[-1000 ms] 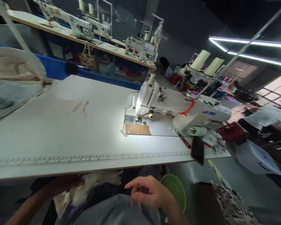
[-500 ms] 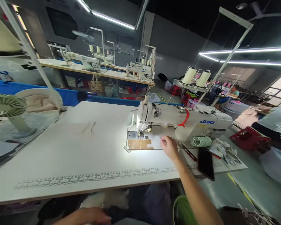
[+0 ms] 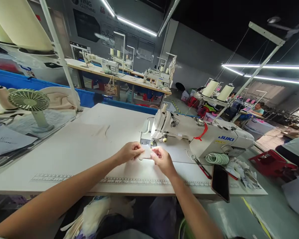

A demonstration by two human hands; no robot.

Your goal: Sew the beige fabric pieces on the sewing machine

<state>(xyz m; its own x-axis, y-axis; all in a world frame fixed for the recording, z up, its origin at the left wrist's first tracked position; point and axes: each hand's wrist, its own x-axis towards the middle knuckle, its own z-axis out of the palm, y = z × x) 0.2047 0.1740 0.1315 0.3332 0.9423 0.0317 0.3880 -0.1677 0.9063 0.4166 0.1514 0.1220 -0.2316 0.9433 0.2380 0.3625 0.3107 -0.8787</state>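
A small piece of white fabric (image 3: 146,152) is stretched between my two hands, just in front of the needle area of the white sewing machine (image 3: 184,127). My left hand (image 3: 130,152) pinches its left side, fingers closed. On the opposite side, my right hand (image 3: 163,161) grips the fabric between thumb and fingers. Both hands are over the white table (image 3: 84,152), above its printed ruler (image 3: 137,181). The fingers partly cover the fabric and the machine's needle plate.
Right of my hands lie red-handled scissors (image 3: 201,166), a phone (image 3: 220,183), a coil of pale green cord (image 3: 217,158) and fabric scraps (image 3: 244,171). A small green fan (image 3: 31,103) stands at the left. Thread cones (image 3: 210,88) rise behind the machine.
My left hand has come up from below the table edge and now holds the white fabric too. My right hand has moved left with the fabric. The view has shifted.
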